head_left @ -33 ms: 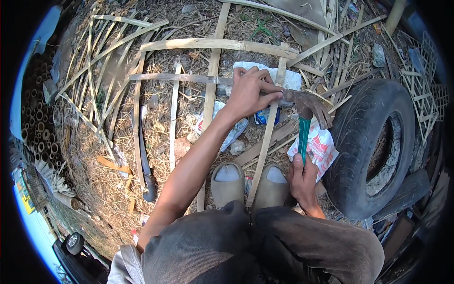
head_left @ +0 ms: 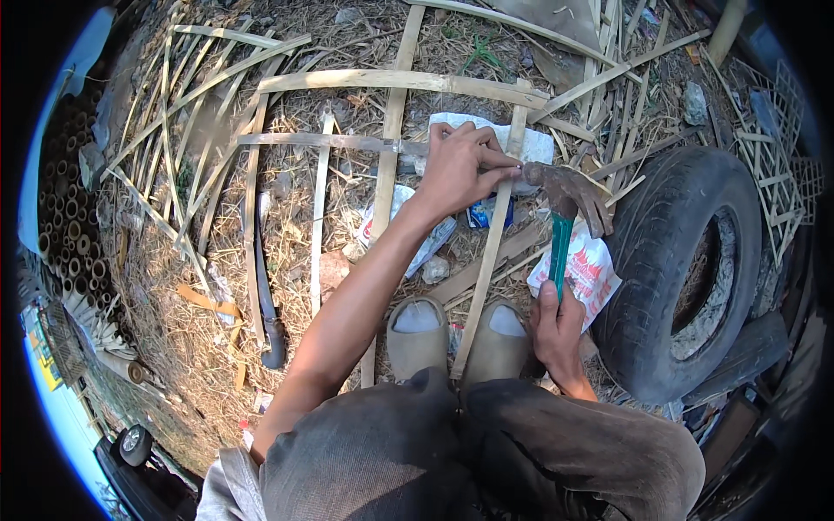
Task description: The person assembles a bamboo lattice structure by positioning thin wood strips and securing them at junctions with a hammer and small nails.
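Note:
My left hand (head_left: 460,167) is over the right end of a bamboo slat (head_left: 317,141) that lies crosswise. Its thumb and fingertips are pinched together beside an upright slat (head_left: 488,252); whatever small thing they hold is too small to make out. My right hand (head_left: 559,328) grips the green handle of a claw hammer (head_left: 561,247). The rusty hammer head is close to the right of the pinched fingertips. Another upright slat (head_left: 391,156) passes under the crosswise one, left of my hand. A pale stone block (head_left: 537,149) lies beneath the slats by my left hand.
A worn tyre (head_left: 630,269) stands at the right. Long knife with a black handle (head_left: 274,343) on the straw at left. Loose bamboo strips (head_left: 165,113) are heaped at far left. A printed white wrapper (head_left: 595,278) is behind the hammer. My sandals (head_left: 417,347) are between the slats.
The hammer head has shifted very slightly to the right. Both hands stay in almost the same place.

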Demonstrator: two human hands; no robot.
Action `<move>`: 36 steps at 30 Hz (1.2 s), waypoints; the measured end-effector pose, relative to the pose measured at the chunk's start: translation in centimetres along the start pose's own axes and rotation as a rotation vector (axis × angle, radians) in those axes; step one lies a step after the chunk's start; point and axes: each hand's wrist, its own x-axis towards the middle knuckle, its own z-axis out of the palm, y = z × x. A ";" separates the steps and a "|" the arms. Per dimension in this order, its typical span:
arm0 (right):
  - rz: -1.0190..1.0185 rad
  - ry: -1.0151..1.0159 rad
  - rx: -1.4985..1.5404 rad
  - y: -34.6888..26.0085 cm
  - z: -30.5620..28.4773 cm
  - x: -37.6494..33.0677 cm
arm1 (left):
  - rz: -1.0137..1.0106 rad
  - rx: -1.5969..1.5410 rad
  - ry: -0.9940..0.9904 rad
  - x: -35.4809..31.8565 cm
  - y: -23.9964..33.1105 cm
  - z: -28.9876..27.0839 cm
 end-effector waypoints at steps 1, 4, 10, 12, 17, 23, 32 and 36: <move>-0.008 -0.003 -0.006 -0.2 0.0 0.1 | -0.001 0.000 0.010 -0.1 -0.1 0.1; -0.029 0.036 -0.007 -0.7 0.2 0.2 | 0.010 0.023 0.058 -0.4 -0.2 0.5; -0.060 0.018 -0.196 -1.3 0.3 1.6 | 0.052 0.044 0.104 -0.6 -0.5 0.7; -0.095 0.030 -0.168 -0.9 0.2 1.4 | 0.037 0.012 0.107 -0.7 -0.6 0.6; -0.151 0.077 -0.111 -1.3 -0.1 1.2 | 0.055 0.000 0.111 -0.3 -0.3 0.9; -0.135 0.037 -0.191 -1.6 0.0 1.0 | 0.046 0.012 0.077 -0.7 -0.6 0.6; -0.147 0.048 -0.178 -2.8 -0.6 1.0 | 0.050 0.014 0.072 -0.4 -0.5 0.8; -0.189 0.053 -0.202 -1.9 0.1 1.4 | 0.080 0.048 0.094 -0.3 -0.8 0.6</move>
